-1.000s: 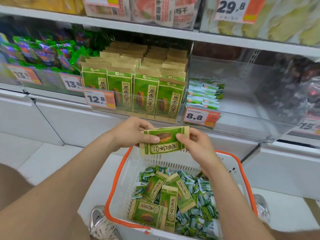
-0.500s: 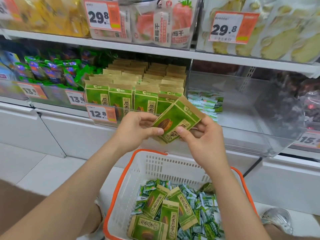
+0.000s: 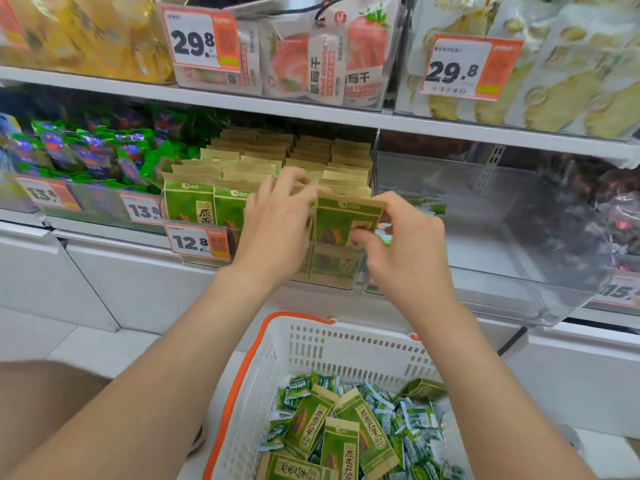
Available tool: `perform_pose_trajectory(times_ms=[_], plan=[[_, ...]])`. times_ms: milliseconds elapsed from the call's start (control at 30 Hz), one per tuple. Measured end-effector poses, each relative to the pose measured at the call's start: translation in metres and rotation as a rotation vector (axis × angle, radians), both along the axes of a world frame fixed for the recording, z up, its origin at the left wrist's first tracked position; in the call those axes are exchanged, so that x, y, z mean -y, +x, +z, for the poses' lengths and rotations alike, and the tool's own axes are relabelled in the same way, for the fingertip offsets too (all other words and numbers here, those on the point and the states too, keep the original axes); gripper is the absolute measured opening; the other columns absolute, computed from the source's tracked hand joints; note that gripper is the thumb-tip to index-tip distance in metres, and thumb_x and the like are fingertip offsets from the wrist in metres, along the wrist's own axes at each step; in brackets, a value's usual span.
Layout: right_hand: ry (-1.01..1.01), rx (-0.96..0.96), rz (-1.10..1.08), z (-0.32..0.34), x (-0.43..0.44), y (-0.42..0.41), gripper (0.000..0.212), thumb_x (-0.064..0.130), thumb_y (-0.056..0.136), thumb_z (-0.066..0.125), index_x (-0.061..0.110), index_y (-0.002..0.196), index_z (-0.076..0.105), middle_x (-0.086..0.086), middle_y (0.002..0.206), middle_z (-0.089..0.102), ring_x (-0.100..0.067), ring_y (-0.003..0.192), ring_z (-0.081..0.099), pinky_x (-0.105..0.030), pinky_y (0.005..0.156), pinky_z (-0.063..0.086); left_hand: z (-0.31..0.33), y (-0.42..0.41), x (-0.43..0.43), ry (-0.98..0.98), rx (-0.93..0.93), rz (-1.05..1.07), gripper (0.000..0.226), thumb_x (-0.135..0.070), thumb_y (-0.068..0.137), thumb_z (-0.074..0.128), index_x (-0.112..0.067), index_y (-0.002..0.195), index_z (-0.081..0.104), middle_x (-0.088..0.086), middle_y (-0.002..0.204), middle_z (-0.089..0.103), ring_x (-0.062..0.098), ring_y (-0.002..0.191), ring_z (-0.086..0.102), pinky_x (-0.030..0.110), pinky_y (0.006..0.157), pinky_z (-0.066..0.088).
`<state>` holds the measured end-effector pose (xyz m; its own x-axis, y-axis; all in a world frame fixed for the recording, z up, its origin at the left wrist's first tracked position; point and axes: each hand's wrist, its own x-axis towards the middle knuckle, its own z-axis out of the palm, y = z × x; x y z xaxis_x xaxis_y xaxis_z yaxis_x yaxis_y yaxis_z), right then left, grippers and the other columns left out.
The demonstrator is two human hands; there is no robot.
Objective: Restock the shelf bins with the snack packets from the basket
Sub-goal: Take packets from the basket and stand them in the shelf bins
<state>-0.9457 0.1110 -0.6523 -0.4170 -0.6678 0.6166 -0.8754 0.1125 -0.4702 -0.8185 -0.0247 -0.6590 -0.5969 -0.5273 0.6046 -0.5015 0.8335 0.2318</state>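
Right grip (image 3: 405, 251) pinches a flat green-and-kraft paper snack packet (image 3: 341, 220) near its lower edge, upright at the front of the clear plastic shelf bin (image 3: 325, 271). Left grip (image 3: 277, 220), fingers spread, presses the standing packets (image 3: 188, 206) back, likely to open a slot. Spare packets (image 3: 346, 441) lie in the white orange-rimmed basket (image 3: 346, 344) below.

29.8 is printed on the left upper tag (image 3: 201, 41) and the right upper tag (image 3: 464, 69). 12.8 is shown on the bin tag (image 3: 197, 242).

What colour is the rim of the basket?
Orange; the basket rim shows best in the head view.
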Motion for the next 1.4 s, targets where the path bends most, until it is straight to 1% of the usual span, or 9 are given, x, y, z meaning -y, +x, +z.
perform_pose_trajectory(times_ms=[167, 267, 433, 533, 700, 900, 1033, 1200, 1400], plan=[[0.368, -0.071, -0.055, 0.06, 0.015, -0.008, 0.027, 0.033, 0.076, 0.091, 0.021, 0.093, 0.074, -0.001, 0.092, 0.064, -0.023, 0.096, 0.048, -0.035, 0.071, 0.041, 0.043, -0.008, 0.015, 0.021, 0.196, 0.057, 0.044, -0.004, 0.096, 0.061, -0.026, 0.133, 0.069, 0.0, 0.128, 0.061, 0.029, 0.121, 0.045, 0.051, 0.103, 0.037], [0.551, -0.157, -0.053, 0.078, 0.034, -0.023, 0.05, 0.043, 0.061, 0.099, 0.018, 0.075, 0.058, 0.0, 0.083, 0.053, -0.025, 0.087, 0.049, -0.032, 0.054, 0.031, 0.058, -0.01, 0.024, 0.124, 0.251, -0.023, 0.024, -0.018, 0.103, 0.061, -0.031, 0.119, 0.074, -0.006, 0.11, 0.067, 0.029, 0.121, 0.051, 0.052, 0.104, 0.037], [0.711, -0.354, 0.048, 0.076, 0.056, -0.037, 0.056, 0.051, 0.069, 0.092, 0.021, 0.086, 0.048, 0.003, 0.092, 0.051, -0.024, 0.091, 0.05, -0.035, 0.071, 0.038, 0.05, -0.015, 0.029, 0.172, 0.198, -0.04, 0.021, -0.025, 0.104, 0.062, -0.041, 0.107, 0.075, -0.008, 0.106, 0.072, 0.03, 0.118, 0.057, 0.055, 0.103, 0.039], [0.661, -0.486, 0.077, 0.061, 0.06, -0.036, 0.056, 0.069, 0.076, 0.077, 0.023, 0.102, 0.058, 0.011, 0.082, 0.046, -0.024, 0.093, 0.047, -0.041, 0.082, 0.029, 0.036, -0.021, 0.032, 0.13, 0.148, 0.03, 0.026, -0.019, 0.103, 0.06, -0.04, 0.09, 0.069, -0.002, 0.108, 0.059, 0.029, 0.11, 0.047, 0.049, 0.094, 0.036], [0.579, -0.499, -0.029, 0.05, 0.058, -0.038, 0.052, 0.074, 0.081, 0.068, 0.023, 0.092, 0.066, 0.004, 0.097, 0.045, -0.031, 0.11, 0.038, -0.048, 0.089, 0.03, 0.033, -0.03, 0.036, 0.093, 0.106, 0.055, 0.023, -0.024, 0.101, 0.064, -0.032, 0.12, 0.075, -0.011, 0.12, 0.041, 0.015, 0.109, 0.023, 0.042, 0.096, 0.025], [0.568, -0.637, 0.058, 0.048, 0.065, -0.037, 0.057, 0.068, 0.088, 0.065, 0.02, 0.119, 0.069, -0.002, 0.111, 0.029, -0.031, 0.113, 0.031, -0.052, 0.1, 0.028, 0.039, -0.036, 0.033, 0.178, 0.16, 0.062, 0.022, -0.028, 0.106, 0.056, -0.042, 0.104, 0.073, -0.012, 0.124, 0.063, 0.026, 0.122, 0.04, 0.049, 0.095, 0.026], [0.553, -0.61, 0.051, 0.05, 0.064, -0.044, 0.039, 0.053, 0.102, 0.05, 0.019, 0.114, 0.066, -0.003, 0.121, 0.033, -0.031, 0.115, 0.031, -0.053, 0.102, 0.025, 0.04, -0.036, 0.04, 0.271, 0.164, 0.083, 0.023, -0.028, 0.108, 0.054, -0.043, 0.106, 0.072, -0.009, 0.122, 0.066, 0.031, 0.128, 0.045, 0.047, 0.091, 0.023], [0.52, -0.546, 0.091, 0.037, 0.065, -0.046, 0.034, 0.052, 0.098, 0.06, 0.023, 0.111, 0.072, -0.002, 0.124, 0.038, -0.029, 0.118, 0.032, -0.052, 0.101, 0.026, 0.043, -0.035, 0.048, 0.369, 0.15, 0.006, 0.017, -0.043, 0.103, 0.062, -0.049, 0.089, 0.07, -0.026, 0.091, 0.065, 0.021, 0.109, 0.059, 0.058, 0.103, 0.038], [0.453, -0.53, 0.025, 0.031, 0.058, -0.044, 0.04, 0.061, 0.089, 0.067, 0.027, 0.109, 0.069, 0.0, 0.12, 0.042, -0.028, 0.116, 0.037, -0.048, 0.098, 0.033, 0.056, -0.029, 0.048, 0.396, 0.189, -0.053, 0.022, -0.043, 0.102, 0.063, -0.049, 0.083, 0.07, -0.018, 0.094, 0.072, 0.025, 0.103, 0.063, 0.06, 0.099, 0.048]])
